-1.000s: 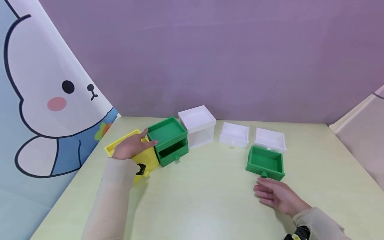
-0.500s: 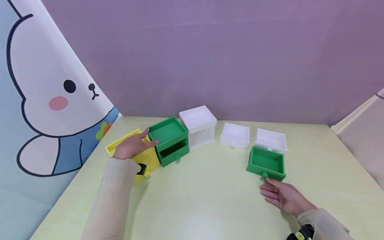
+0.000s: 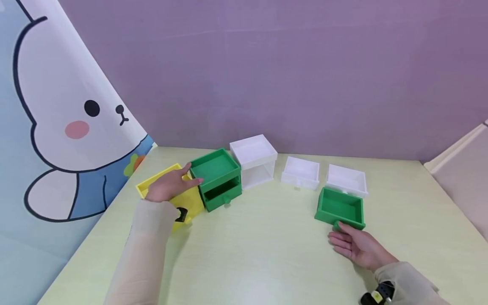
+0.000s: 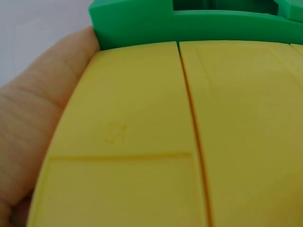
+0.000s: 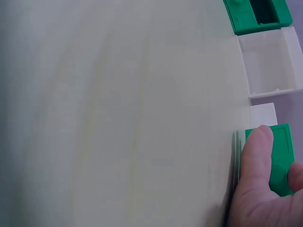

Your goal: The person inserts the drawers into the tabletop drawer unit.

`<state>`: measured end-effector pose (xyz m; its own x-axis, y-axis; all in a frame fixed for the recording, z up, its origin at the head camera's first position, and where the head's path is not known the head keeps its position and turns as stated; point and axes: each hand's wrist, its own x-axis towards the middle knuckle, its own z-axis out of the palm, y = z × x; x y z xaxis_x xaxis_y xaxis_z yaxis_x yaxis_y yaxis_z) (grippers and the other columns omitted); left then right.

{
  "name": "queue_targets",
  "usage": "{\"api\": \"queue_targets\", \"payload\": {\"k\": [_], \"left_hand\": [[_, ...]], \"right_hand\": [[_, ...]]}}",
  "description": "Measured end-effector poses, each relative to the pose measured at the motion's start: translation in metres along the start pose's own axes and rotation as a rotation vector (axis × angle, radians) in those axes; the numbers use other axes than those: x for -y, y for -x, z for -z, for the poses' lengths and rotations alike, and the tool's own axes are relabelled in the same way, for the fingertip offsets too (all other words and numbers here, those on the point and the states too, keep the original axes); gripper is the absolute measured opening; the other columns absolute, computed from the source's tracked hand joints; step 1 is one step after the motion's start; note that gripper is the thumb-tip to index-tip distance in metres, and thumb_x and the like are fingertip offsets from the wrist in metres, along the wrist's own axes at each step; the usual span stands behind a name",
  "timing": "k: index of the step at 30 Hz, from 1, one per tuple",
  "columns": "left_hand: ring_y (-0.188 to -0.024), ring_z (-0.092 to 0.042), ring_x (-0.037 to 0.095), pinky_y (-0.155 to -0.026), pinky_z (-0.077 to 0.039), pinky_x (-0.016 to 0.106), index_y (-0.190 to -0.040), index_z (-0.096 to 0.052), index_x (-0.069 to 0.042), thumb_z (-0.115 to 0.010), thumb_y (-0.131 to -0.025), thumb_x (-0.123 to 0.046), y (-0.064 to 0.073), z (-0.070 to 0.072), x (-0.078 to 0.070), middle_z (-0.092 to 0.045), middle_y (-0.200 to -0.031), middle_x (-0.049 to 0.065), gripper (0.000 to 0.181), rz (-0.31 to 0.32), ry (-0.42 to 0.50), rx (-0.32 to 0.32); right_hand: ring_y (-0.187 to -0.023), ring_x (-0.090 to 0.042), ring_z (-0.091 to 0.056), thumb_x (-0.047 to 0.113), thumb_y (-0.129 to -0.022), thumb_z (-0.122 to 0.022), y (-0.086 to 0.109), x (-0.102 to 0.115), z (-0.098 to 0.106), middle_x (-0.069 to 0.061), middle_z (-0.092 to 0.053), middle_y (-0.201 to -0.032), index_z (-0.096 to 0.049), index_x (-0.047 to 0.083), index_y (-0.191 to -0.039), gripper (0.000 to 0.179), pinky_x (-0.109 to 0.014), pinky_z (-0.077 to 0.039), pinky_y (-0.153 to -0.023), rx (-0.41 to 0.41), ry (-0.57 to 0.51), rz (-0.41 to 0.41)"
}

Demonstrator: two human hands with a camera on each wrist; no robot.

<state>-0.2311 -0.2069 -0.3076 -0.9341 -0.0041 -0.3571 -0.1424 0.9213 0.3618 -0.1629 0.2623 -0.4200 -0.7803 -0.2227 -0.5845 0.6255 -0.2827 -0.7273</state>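
Note:
My left hand lies across the yellow drawer cabinet, its thumb and forefinger stretched to the green drawer cabinet beside it. The left wrist view has a straight finger along the yellow edge; the remaining fingers are mostly hidden. One drawer with a knob sits in the green cabinet's lower slot, below an open gap. On the right, my right hand has thumb and forefinger at the small knob of a loose green drawer. Seen from the right wrist, that knob is between the two digits.
A white cabinet with an open front stands against the green one. Two white drawers lie farther right, one just behind the loose green drawer. A purple backdrop closes off the pale tabletop at the back.
My right hand draws slightly back to the right from the green drawer's knob, then comes in to it again. The left hand and the cabinets stay put; the head view shifts a little.

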Motion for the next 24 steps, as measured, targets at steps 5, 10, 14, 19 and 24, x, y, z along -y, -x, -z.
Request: {"api": "queue_targets", "payload": {"k": [5, 10, 14, 19, 24], "left_hand": [[-0.076, -0.055, 0.024, -0.059, -0.042, 0.032, -0.155, -0.013, -0.018, -0.047, -0.090, -0.064, -0.002, 0.001, 0.001, -0.063, -0.085, 0.010, 0.087, 0.002, 0.010, 0.000], [-0.075, -0.056, 0.023, -0.059, -0.042, 0.033, -0.155, -0.013, -0.017, -0.048, -0.090, -0.064, -0.002, 0.000, 0.002, -0.062, -0.081, 0.008, 0.087, -0.007, 0.014, -0.003], [-0.073, -0.054, 0.023, -0.058, -0.040, 0.033, -0.155, -0.012, -0.018, -0.048, -0.090, -0.064, -0.002, 0.000, 0.002, -0.061, -0.080, 0.009, 0.087, -0.009, 0.021, 0.002], [-0.064, -0.047, 0.020, -0.056, -0.036, 0.031, -0.155, -0.012, -0.018, -0.048, -0.090, -0.063, -0.002, -0.001, 0.002, -0.058, -0.075, 0.009, 0.086, -0.016, 0.021, -0.002], [-0.070, -0.052, 0.022, -0.058, -0.039, 0.032, -0.155, -0.013, -0.017, -0.048, -0.091, -0.062, -0.002, -0.001, 0.002, -0.059, -0.076, 0.008, 0.085, -0.016, 0.012, -0.007]], "right_hand": [[-0.080, -0.014, -0.069, 0.029, -0.100, -0.051, -0.003, -0.001, -0.002, -0.004, -0.069, -0.083, -0.062, 0.009, -0.089, 0.026, -0.029, -0.053, -0.079, 0.004, -0.023, 0.003], [-0.080, -0.014, -0.069, 0.024, -0.101, -0.048, -0.004, 0.001, -0.003, -0.005, -0.070, -0.082, -0.063, 0.008, -0.087, 0.027, -0.027, -0.053, -0.079, 0.018, -0.059, 0.011], [-0.081, -0.015, -0.070, 0.015, -0.101, -0.049, -0.005, 0.001, -0.003, -0.008, -0.071, -0.084, -0.064, 0.007, -0.086, 0.023, -0.025, -0.052, -0.080, 0.038, -0.103, 0.029], [-0.081, -0.015, -0.070, 0.010, -0.100, -0.050, -0.004, 0.002, -0.006, -0.010, -0.071, -0.084, -0.064, 0.006, -0.085, 0.021, -0.022, -0.051, -0.080, 0.039, -0.126, 0.048], [-0.081, -0.014, -0.070, 0.010, -0.098, -0.052, -0.003, 0.002, -0.013, -0.009, -0.072, -0.084, -0.064, 0.006, -0.086, 0.017, -0.020, -0.050, -0.079, 0.036, -0.095, 0.069]]}}
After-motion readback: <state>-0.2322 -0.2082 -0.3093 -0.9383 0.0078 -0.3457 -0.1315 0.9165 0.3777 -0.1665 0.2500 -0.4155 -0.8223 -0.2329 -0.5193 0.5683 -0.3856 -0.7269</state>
